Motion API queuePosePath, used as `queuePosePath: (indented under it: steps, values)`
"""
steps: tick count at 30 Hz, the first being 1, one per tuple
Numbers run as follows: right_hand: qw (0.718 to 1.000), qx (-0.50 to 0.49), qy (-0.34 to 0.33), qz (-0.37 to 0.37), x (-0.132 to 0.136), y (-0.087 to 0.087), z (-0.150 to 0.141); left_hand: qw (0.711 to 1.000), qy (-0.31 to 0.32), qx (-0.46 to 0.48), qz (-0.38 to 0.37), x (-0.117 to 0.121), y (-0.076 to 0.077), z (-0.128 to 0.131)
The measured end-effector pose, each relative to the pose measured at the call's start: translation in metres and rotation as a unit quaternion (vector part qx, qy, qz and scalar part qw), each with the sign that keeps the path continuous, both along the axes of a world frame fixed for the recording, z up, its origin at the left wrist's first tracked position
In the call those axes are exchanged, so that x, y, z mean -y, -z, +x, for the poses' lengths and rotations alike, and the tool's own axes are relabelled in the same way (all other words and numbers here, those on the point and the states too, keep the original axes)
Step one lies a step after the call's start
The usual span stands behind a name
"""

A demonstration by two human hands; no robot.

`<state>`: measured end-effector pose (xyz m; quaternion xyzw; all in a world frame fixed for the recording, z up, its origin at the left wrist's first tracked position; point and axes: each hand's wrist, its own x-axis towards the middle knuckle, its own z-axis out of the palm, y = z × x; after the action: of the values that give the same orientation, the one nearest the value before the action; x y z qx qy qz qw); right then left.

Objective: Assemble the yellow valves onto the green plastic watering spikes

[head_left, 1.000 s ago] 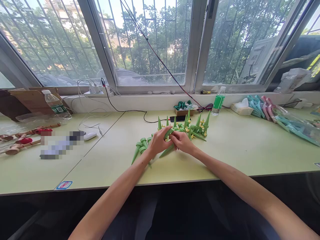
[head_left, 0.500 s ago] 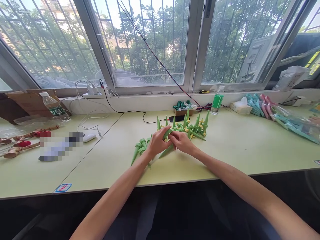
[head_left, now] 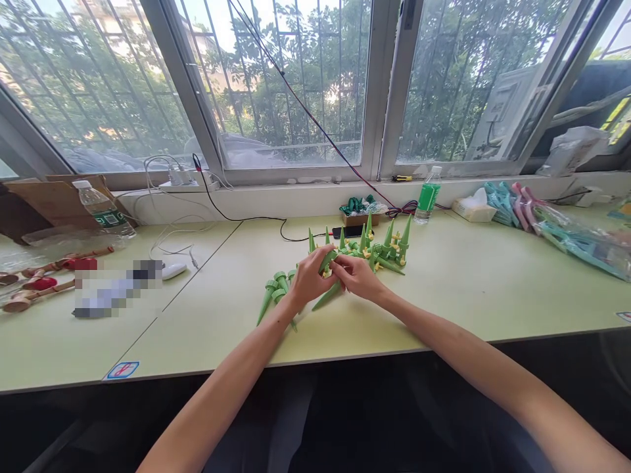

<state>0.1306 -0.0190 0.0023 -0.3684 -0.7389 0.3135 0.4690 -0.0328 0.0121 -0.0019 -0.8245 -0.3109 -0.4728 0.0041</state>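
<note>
Two-handed work on a small green plastic piece [head_left: 326, 261], between the hands over the pale yellow-green tabletop [head_left: 473, 269].
The left hand's [head_left: 313, 279] grip grasps it; the right hand's [head_left: 359, 276] fingertips meet beside it, their hold hidden. Likely a fitting or adjusting step, calling next for a steady left hold and careful right-finger pressure. Green conical plastic spikes [head_left: 405, 242] with yellow fittings stand just beyond.

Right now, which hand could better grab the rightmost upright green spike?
Likely the right hand: it's nearer that spike, whereas the left hand is farther away, holding a green piece.
</note>
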Motion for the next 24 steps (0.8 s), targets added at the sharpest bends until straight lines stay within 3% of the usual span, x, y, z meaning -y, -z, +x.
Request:
queuePosePath:
  steps: [11,18,24]
  values:
    - [1.0,-0.011,-0.015,-0.022,-0.0048,0.004,0.0004,1.0,-0.001,0.003,0.01,0.001,0.0005,0.0006]
    - [0.978,-0.109,-0.089,-0.156,-0.0061,0.0016,-0.0016,1.0,-0.007,-0.001,0.005,0.0,0.0024,-0.0002]
    - [0.98,-0.115,-0.085,-0.14,-0.0062,0.0041,-0.0037,1.0,-0.001,0.011,0.004,0.0006,0.0005,-0.0006]
